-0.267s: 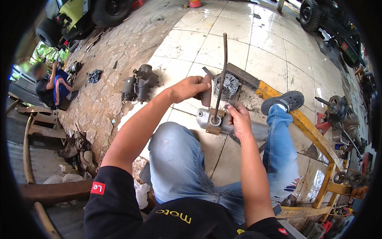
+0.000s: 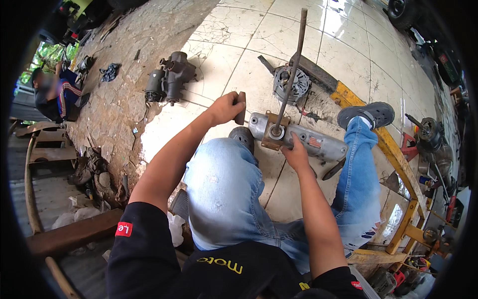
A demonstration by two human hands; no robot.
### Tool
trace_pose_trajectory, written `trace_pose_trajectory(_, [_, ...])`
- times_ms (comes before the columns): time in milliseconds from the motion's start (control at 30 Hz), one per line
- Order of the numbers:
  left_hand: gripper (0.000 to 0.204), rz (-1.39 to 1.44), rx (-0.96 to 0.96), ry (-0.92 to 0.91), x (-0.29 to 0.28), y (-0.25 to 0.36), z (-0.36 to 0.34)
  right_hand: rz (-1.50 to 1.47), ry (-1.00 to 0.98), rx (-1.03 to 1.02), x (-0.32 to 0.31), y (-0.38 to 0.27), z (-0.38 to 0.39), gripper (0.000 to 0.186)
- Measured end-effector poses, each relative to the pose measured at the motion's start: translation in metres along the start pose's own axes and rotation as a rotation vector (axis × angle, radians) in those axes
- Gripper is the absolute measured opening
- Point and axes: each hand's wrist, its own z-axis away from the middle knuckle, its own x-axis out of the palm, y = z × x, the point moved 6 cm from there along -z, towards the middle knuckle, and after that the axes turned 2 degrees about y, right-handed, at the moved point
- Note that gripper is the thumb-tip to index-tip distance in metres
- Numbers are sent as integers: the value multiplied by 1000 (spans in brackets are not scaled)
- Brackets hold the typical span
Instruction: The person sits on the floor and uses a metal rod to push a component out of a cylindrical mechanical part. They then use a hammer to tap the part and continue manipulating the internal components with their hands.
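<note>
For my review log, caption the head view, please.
Left hand holds a dark bar; right hand is at a grey metal cylinder on the tiled floor.

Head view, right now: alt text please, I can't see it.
A person's left hand holds a dark bar; the right hand is at a silver metal housing on a tiled floor. A long rod rises from it.

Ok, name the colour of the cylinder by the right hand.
The cylinder is silver-grey; the head view shows it best.

One head-worn fisheye, left of pair: looks down past black T-shirt to nearby left hand and right hand, tiled floor beyond.
</note>
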Motion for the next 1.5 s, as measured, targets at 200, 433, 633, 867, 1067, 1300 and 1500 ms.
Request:
trace_pose_trajectory(200, [35, -50, -34, 15, 48, -44, 3, -128, 12, 90, 25, 3, -1, 83])
trace_pose_trajectory(433, [32, 147, 10, 111, 81, -77, -8, -238, 70, 49, 40, -6, -7, 71])
trace_pose_trajectory(633, [27, 298, -7, 193, 98, -74, -19, -242, 119, -38, 45, -31, -31, 67])
trace_pose_trajectory(867, [29, 496, -6, 369, 107, -78, -32, -227, 207, 14, 49, -35, -69, 62])
trace_pose_trajectory(1067, [28, 443, 139, 306, 119, -68, -37, -257, 179, 8, 50, -18, -76, 59])
trace_pose_trajectory(1300, [27, 488, 81, 260, 124, -87, -29, -202, 142, 50, 4, -55, -93, 54])
trace_pose_trajectory(1500, [28, 491, 142, 282, 127, -86, -26, -885, 127, 84, -44, -140, -196, 42])
